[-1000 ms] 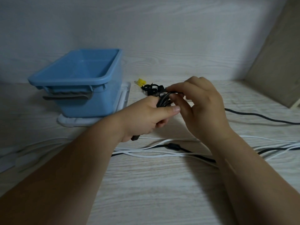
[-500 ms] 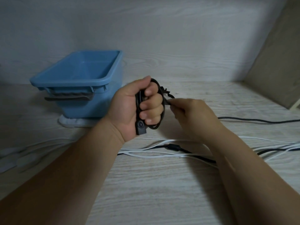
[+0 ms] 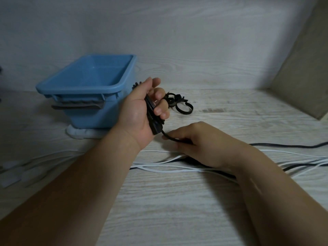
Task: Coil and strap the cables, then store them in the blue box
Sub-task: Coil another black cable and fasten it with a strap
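We see the left hand (image 3: 140, 112) raised, grip curled round the black cable (image 3: 156, 126), the lower right hand (image 3: 197, 139) pinching its trailing length.

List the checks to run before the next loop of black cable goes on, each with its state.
1. Left hand grips the black cable at its gathered end: ok.
2. Right hand pinches the cable's loose run: ok.
3. Whole cable coiled: not ok, it trails right.
4. Loose run free of white cables: cannot tell.
5. Straps on table beside left hand: ok.
6. Blue box open on top: ok.
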